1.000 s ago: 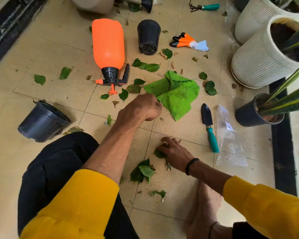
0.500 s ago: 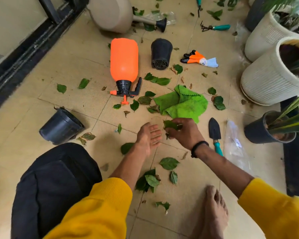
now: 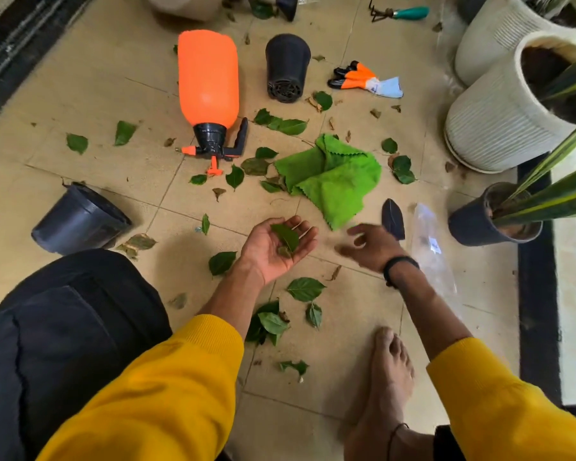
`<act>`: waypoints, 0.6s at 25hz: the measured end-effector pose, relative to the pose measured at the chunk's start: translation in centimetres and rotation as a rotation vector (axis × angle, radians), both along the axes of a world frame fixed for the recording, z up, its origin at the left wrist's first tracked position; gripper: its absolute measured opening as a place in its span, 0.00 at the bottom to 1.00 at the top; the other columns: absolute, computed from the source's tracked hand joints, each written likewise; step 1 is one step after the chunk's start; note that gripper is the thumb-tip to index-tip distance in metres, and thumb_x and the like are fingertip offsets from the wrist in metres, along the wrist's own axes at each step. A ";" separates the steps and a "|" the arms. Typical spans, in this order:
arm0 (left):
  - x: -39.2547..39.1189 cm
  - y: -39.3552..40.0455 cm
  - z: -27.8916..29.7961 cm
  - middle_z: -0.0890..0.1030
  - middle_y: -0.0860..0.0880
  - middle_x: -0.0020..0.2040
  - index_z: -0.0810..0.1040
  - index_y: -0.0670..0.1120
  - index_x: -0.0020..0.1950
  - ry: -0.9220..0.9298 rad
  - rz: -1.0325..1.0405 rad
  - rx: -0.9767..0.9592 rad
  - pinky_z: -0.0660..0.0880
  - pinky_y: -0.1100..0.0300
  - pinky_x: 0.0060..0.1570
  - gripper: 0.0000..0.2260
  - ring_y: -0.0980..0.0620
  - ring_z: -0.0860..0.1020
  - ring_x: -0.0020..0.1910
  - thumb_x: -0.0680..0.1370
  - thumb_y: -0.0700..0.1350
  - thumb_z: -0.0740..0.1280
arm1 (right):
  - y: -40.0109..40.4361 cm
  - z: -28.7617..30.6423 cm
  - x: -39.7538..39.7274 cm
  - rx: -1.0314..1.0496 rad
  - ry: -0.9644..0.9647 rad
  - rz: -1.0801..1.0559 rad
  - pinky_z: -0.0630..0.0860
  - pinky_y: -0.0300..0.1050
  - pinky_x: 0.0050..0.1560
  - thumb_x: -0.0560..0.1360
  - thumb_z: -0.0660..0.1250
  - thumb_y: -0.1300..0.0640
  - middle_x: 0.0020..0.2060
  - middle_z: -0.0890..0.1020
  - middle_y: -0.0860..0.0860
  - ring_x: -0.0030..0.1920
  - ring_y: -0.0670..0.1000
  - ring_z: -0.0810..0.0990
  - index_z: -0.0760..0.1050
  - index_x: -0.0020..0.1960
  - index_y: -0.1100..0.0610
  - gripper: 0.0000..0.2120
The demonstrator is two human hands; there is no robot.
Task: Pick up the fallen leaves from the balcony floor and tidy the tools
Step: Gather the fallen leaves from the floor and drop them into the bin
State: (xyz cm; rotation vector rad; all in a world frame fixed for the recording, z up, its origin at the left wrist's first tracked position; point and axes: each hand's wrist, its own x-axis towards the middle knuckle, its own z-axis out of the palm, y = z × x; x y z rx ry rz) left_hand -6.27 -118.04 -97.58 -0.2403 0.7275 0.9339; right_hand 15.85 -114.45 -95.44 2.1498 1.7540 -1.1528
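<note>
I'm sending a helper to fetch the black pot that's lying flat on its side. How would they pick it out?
Start at the big orange spray bottle lying on the tiled floor. Just right of it lies the small black plastic nursery pot, its slotted base facing the camera. The other empty black pot, far left by the person's knee, is only tilted and shows its open mouth.

soft even daylight, motion-blurred right hand [image 3: 371, 246], wide-angle edge bending

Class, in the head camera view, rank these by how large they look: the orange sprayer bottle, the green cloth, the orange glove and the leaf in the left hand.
1. orange sprayer bottle and green cloth: look alike, not ranked.
2. orange glove.
3. leaf in the left hand.
</note>
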 end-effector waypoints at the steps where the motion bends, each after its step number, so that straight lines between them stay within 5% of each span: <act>1: -0.1 -0.4 -0.1 0.82 0.41 0.47 0.79 0.41 0.47 0.013 -0.010 -0.005 0.79 0.47 0.58 0.13 0.41 0.84 0.49 0.82 0.46 0.58 | -1.7 -1.7 0.5 -0.091 -0.079 0.120 0.75 0.52 0.65 0.66 0.77 0.37 0.66 0.75 0.54 0.64 0.56 0.77 0.70 0.73 0.50 0.41; 3: -0.2 -1.3 -0.5 0.82 0.42 0.45 0.79 0.41 0.46 0.027 0.000 -0.030 0.81 0.48 0.53 0.11 0.41 0.83 0.48 0.81 0.44 0.59 | -5.0 -4.3 0.3 -0.121 -0.120 0.227 0.71 0.54 0.69 0.58 0.77 0.29 0.71 0.63 0.54 0.69 0.58 0.68 0.62 0.77 0.47 0.54; 7: -0.2 -2.7 -1.4 0.81 0.41 0.42 0.77 0.41 0.43 0.092 0.075 -0.117 0.82 0.49 0.50 0.11 0.42 0.83 0.44 0.80 0.43 0.59 | -9.4 -6.7 -2.4 0.063 -0.026 0.238 0.73 0.50 0.67 0.55 0.73 0.23 0.67 0.63 0.51 0.66 0.53 0.66 0.65 0.75 0.47 0.54; 11: -0.7 -3.0 -1.3 0.82 0.41 0.42 0.78 0.41 0.42 0.128 0.099 -0.133 0.81 0.49 0.53 0.12 0.42 0.83 0.45 0.80 0.44 0.59 | -11.8 -7.9 -5.5 0.207 0.006 0.324 0.74 0.44 0.59 0.69 0.74 0.37 0.63 0.66 0.51 0.61 0.52 0.68 0.71 0.70 0.48 0.33; 15: -2.4 -3.7 -1.6 0.83 0.41 0.43 0.79 0.42 0.43 0.204 0.093 -0.134 0.82 0.50 0.53 0.12 0.42 0.84 0.47 0.80 0.45 0.60 | -10.7 -8.6 -6.8 0.280 0.135 0.222 0.70 0.37 0.47 0.76 0.69 0.60 0.52 0.76 0.53 0.50 0.55 0.77 0.82 0.53 0.56 0.06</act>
